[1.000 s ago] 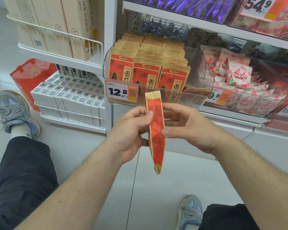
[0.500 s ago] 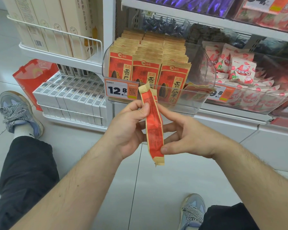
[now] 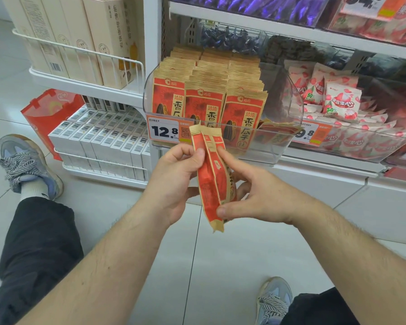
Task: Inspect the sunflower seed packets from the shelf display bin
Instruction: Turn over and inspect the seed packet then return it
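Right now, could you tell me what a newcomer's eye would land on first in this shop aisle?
First, the red-and-tan paper seed packet held upright at centre, gripped by the left hand and the right hand. Behind it, the clear plastic display bin on the shelf holds rows of matching packets, with a white 12.8 price tag on its front.

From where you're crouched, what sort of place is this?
Most likely a shop's snack aisle: a clear display bin stocked with sunflower seed packets, a 12.8 price tag, and boxed goods shelved alongside.
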`<control>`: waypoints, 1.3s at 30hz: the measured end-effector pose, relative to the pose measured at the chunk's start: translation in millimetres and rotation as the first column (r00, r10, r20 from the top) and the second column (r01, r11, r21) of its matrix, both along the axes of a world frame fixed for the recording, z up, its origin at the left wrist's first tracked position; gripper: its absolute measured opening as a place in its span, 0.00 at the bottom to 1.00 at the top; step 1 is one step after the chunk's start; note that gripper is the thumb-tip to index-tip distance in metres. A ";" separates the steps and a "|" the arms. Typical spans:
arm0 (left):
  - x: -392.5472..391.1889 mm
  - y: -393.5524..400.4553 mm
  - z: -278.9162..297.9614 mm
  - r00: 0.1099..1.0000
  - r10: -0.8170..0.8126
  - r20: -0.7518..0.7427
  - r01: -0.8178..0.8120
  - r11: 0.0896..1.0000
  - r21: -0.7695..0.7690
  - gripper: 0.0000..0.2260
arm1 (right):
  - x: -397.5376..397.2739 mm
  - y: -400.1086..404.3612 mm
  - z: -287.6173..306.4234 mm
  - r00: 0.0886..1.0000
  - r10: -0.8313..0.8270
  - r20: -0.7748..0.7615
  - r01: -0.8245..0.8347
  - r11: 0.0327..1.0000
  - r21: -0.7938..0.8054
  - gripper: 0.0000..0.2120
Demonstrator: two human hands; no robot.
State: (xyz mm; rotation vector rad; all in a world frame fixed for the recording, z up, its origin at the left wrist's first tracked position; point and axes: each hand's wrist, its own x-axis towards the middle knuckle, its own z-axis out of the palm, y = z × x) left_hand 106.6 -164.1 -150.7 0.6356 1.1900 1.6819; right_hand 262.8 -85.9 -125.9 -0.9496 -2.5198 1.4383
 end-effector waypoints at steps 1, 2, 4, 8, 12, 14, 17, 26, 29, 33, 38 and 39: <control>0.2 0.0 -0.9 0.999 0.029 -0.039 -0.030 0.999 -0.014 0.10 | -0.2 -0.6 -1.8 1.000 -0.012 0.021 0.011 0.999 0.044 0.54; 0.8 0.1 -1.9 0.996 0.056 -0.066 -0.057 0.998 -0.023 0.10 | -0.6 -1.5 -3.6 0.999 -0.028 0.040 0.024 0.996 0.084 0.55; 2.0 0.4 -3.0 0.991 0.103 -0.079 -0.106 0.994 -0.032 0.09 | -2.3 -3.7 -7.3 0.996 -0.066 0.061 0.057 0.988 0.141 0.57; 4.4 -0.5 -3.2 0.991 0.130 -0.043 -0.133 0.990 -0.058 0.07 | -7.2 -9.2 -10.0 0.982 -0.145 0.119 0.103 0.947 0.306 0.58; 6.6 -2.9 -6.7 0.990 0.134 -0.046 -0.136 0.988 -0.067 0.05 | -12.0 -15.3 -14.3 0.967 -0.189 0.169 0.089 0.877 0.471 0.59; 3.7 -3.1 -8.8 0.989 0.139 -0.050 -0.142 0.987 -0.078 0.04 | -13.8 -19.2 -15.9 0.965 -0.191 0.181 0.072 0.853 0.517 0.60; -3.1 -4.2 -10.4 0.989 0.131 -0.069 -0.137 0.987 -0.087 0.04 | -13.3 -20.9 -12.8 0.966 -0.202 0.160 0.102 0.870 0.482 0.57; -3.9 -14.5 -12.7 0.988 -0.013 -0.156 -0.003 0.995 -0.099 0.06 | -7.2 -2.7 -0.9 0.763 -0.516 -0.390 0.550 0.835 -0.030 0.07; -0.7 -15.3 -11.9 0.981 -0.047 -0.188 0.027 0.994 -0.110 0.06 | -7.0 -3.5 -1.6 0.772 -0.509 -0.382 0.522 0.849 -0.076 0.12; -0.7 -16.0 -10.8 0.979 -0.044 -0.201 0.023 0.994 -0.107 0.06 | -4.9 -3.2 0.6 0.795 -0.494 -0.352 0.510 0.858 -0.052 0.14; -0.8 -16.1 -8.7 0.980 -0.025 -0.199 0.004 0.995 -0.102 0.06 | -3.9 -3.1 1.9 0.815 -0.474 -0.333 0.487 0.872 -0.050 0.15; -0.7 -16.0 -8.3 0.981 -0.018 -0.192 -0.001 0.995 -0.101 0.07 | -4.0 -3.4 2.6 0.822 -0.467 -0.324 0.477 0.877 -0.056 0.15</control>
